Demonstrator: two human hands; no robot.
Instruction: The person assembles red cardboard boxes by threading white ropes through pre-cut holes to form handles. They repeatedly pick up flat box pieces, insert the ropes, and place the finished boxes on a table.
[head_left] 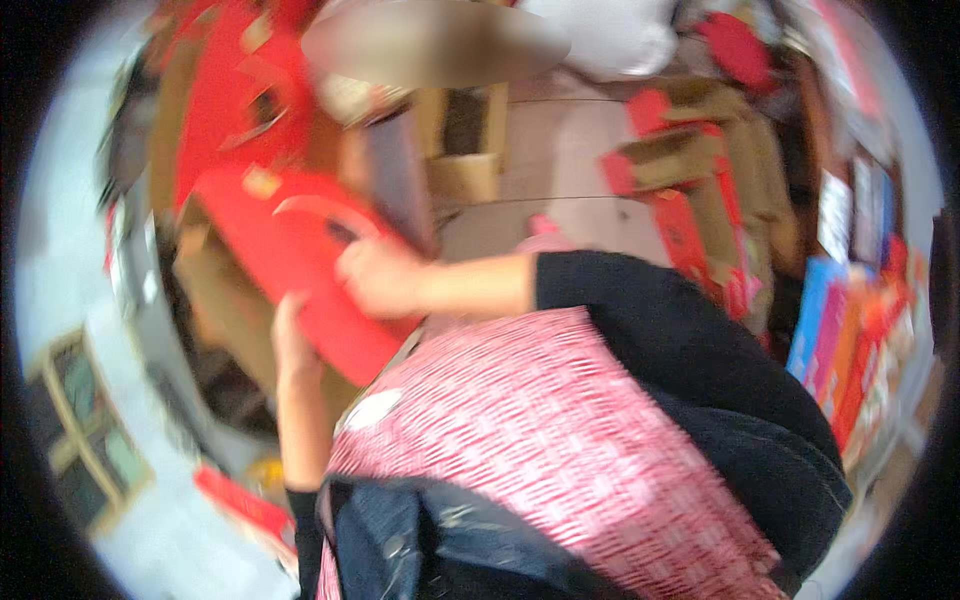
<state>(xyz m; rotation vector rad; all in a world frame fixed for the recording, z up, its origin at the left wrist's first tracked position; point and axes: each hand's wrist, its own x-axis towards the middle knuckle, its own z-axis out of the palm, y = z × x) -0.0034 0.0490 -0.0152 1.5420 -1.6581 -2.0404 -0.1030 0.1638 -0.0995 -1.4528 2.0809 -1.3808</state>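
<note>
Both hands: left hand (290, 335), right hand (375, 278) gripping red box (300, 250) edges

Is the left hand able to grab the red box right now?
Probably yes. The left hand already touches the lower edge of the red box, and the right hand rests on top of it. Nothing lies between them.

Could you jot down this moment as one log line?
left hand: grips red flat box edge | right hand: on box top | nearby: open cardboard boxes | view: blurred
</note>
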